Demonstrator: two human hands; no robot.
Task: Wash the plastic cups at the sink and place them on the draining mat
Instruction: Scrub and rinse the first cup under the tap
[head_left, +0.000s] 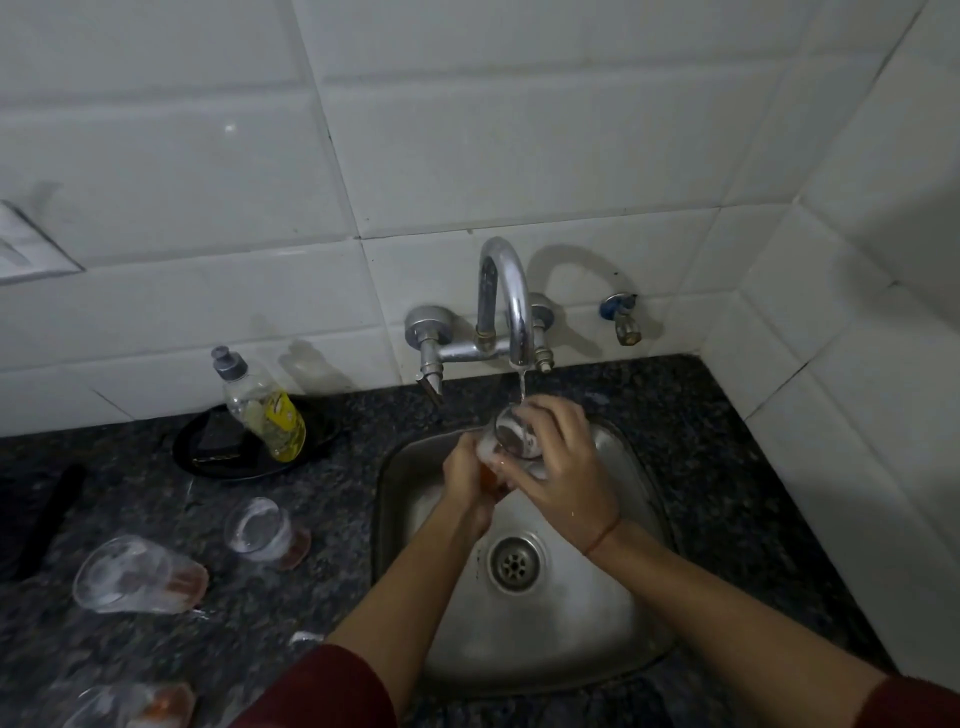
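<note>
One cup (511, 439) under tap (506, 301) stream, over sink (571, 629): left hand (467, 475) grips base, right hand (563, 467) curls round rim. Three other cups (265, 527) rest on counter (311, 597), left of sink.

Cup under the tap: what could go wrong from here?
The cup looks sudsy in the wet left hand and right hand, so it could slip into the sink. The stream hits its rim and may splash the counter. The left sleeve could knock the nearest counter cup.
</note>
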